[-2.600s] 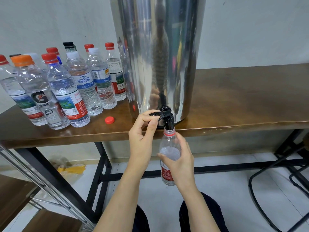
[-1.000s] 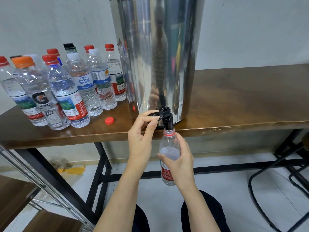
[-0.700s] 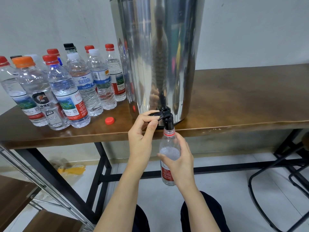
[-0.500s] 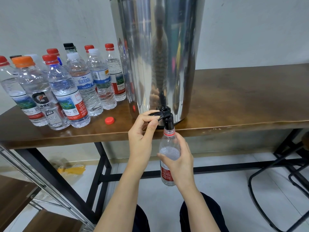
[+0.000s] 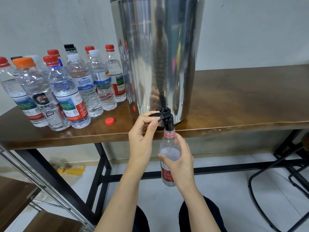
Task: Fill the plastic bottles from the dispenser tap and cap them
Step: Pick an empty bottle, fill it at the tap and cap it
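fingers [image 5: 150, 119] of left hand [image 5: 142, 139]: curled over the black lever [image 5: 159, 114] of the tap [image 5: 168, 122], thumb beneath, pinching it.
fingers [image 5: 182, 142] of right hand [image 5: 182, 163]: wrapped round the bottle [image 5: 169, 143], thumb across its near side.
bottle: clear plastic, red neck ring, red label. Upright, uncapped, held in the air below the near edge of the table [image 5: 242, 97], mouth up against the tap spout. Water surface shows at about thumb height.
tap: black, at the foot of the dispenser [image 5: 158, 56], overhanging the table's near edge.
dispenser: tall steel drum, standing right at the near edge of the wooden top.
loose red cap [image 5: 109, 121]: flat on the table, between the dispenser and the capped bottles [image 5: 80, 91], apart from both.
capped bottles: tight cluster at far left of the table; red, white, orange and black caps.
open room: tabletop runs wide to the right of the dispenser; air under the bottle down to the pale floor.
edges nearby: black table leg [image 5: 100, 171] just left of the left forearm; black chair frame [image 5: 260, 178] near right; metal rack rail [image 5: 41, 180] near left.
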Motion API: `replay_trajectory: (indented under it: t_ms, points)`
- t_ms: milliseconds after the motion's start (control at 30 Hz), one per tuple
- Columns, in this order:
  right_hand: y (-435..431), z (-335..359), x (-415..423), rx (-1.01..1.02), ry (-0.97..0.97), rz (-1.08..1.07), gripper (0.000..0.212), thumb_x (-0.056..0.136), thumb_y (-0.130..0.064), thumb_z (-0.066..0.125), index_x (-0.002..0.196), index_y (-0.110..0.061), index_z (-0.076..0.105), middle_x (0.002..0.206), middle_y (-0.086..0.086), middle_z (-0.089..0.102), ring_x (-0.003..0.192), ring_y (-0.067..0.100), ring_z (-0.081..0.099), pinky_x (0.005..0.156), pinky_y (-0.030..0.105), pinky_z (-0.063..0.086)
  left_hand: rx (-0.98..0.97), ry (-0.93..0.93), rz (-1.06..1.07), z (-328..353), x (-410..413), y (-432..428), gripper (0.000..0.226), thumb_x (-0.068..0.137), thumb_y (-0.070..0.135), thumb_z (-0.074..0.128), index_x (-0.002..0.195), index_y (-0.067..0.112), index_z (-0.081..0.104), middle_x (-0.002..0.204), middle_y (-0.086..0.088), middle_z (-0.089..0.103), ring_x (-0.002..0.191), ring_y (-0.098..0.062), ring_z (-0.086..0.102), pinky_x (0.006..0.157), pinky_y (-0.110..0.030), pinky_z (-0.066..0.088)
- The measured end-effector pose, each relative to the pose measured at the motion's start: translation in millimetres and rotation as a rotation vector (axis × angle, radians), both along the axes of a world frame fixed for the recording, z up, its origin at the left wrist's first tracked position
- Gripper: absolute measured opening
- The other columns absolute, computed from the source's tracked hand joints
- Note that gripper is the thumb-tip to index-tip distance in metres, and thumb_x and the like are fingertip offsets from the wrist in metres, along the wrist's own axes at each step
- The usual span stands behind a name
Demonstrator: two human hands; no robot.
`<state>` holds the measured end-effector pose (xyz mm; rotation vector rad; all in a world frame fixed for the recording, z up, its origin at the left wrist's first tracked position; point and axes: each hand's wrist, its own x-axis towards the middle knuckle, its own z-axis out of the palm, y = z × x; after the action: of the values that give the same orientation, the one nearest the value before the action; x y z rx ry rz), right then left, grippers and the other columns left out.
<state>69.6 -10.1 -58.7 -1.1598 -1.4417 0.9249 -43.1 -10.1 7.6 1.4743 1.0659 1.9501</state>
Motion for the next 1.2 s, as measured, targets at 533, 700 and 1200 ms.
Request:
replay_trajectory:
  t_ms: [533, 700, 1200]
  points:
    - [0.0, 0.3, -1.0, -0.005, -0.009, -0.011, 0.082, 0.072, -0.02, 0.086, 0.119, -0.065, 0.036, 0.121, -0.041, 0.042, 0.116, -0.018, 0.04, 0.11, 0.036, 0.04, -0.015, -0.002, 0.009, 0.4, -0.6, -0.7, 0.011, 0.089, 0.035, 0.06, 0.088, 0.037, 0.071, 0.114, 0.012, 0.068, 0.104, -0.023, 0.065, 0.093, -0.034, 0.051]
    - [-0.2, 0.2, -0.4, -0.001, -0.002, -0.005, 0.083, 0.073, -0.019, 0.086, 0.119, -0.065, 0.035, 0.123, -0.04, 0.041, 0.117, -0.016, 0.04, 0.11, 0.033, 0.038, -0.004, 0.0, 0.001, 1.0, 0.5, -0.8, 0.017, 0.091, 0.028, 0.062, 0.088, 0.042, 0.071, 0.112, 0.016, 0.068, 0.103, -0.02, 0.065, 0.092, -0.031, 0.05]
    - [-0.1, -1.5, 0.3, 0.013, -0.006, -0.013, 0.082, 0.072, -0.018, 0.086, 0.118, -0.065, 0.036, 0.121, -0.041, 0.041, 0.114, -0.025, 0.037, 0.103, 0.024, 0.035, -0.01, -0.005, 0.002, -1.8, -0.4, 1.0, 0.013, 0.09, 0.032, 0.059, 0.093, 0.024, 0.069, 0.114, 0.013, 0.069, 0.104, -0.022, 0.065, 0.093, -0.033, 0.051]
